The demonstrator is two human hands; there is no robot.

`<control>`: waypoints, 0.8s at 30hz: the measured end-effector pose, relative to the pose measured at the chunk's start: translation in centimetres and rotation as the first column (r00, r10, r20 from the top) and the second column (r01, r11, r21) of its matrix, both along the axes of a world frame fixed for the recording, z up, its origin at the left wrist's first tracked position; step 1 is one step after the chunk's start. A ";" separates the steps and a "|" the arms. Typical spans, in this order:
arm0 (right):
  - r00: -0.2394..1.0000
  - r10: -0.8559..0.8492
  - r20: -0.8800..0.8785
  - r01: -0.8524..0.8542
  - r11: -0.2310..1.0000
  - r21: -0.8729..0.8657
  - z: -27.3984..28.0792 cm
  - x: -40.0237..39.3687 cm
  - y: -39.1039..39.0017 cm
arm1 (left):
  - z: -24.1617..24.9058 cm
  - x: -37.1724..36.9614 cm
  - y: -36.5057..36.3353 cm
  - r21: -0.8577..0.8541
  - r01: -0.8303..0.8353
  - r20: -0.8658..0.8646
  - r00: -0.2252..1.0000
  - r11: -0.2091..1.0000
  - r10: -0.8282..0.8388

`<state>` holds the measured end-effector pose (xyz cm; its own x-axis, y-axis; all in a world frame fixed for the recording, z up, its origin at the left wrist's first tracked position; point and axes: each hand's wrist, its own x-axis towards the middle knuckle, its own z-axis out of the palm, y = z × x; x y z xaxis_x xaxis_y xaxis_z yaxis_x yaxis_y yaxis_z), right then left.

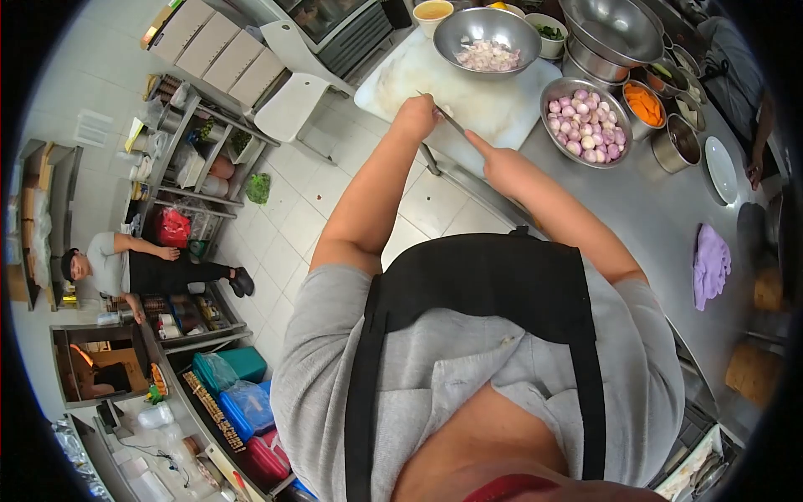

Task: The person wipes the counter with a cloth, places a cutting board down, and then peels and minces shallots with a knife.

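Commercial kitchen, white tiled floor (pixel 276 226); a stainless desk (pixel 661 217) is seen at the right, wire shelving (pixel 188 159) at the left.

A white cutting board (pixel 493 105) lies on the desk at its far end. All positions below are given relative to this board.

- Left hand (pixel 416 115): held over the board's near-left part, grip closed; what is pinned under it cannot be made out.
- Right hand (pixel 502 163): at the board's near edge, grip wrapped around a knife handle, forefinger laid forward along it.
- Knife (pixel 445 117): blade is angled across the board's near part, tip toward the left hand.
- Bowl of chopped shallots (pixel 488 39): steel, set on the board's far edge.
- Bowl of peeled shallots (pixel 585 121): steel, just right of the board, touching or nearly touching its edge.
- Carrot slices (pixel 644 105) in a small steel container, right of the peeled shallots.
- Stacked empty steel bowls (pixel 612 33): beyond the board's right corner.
- Purple cloth (pixel 711 263): on the desk, well apart from the board, to the near right.

A black apron (pixel 502 284) over a grey shirt is worn by the person. A second person (pixel 125 268) is seated on the floor by the shelving, far left of the board.
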<state>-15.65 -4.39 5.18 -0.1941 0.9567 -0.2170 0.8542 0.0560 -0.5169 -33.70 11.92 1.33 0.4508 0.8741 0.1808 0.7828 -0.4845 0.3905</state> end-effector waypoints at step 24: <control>0.997 0.006 0.078 0.003 0.993 -0.121 1.3 -0.6 -0.6 | 0.8 -0.3 -0.5 -0.144 -0.089 0.112 0.988 0.986 0.105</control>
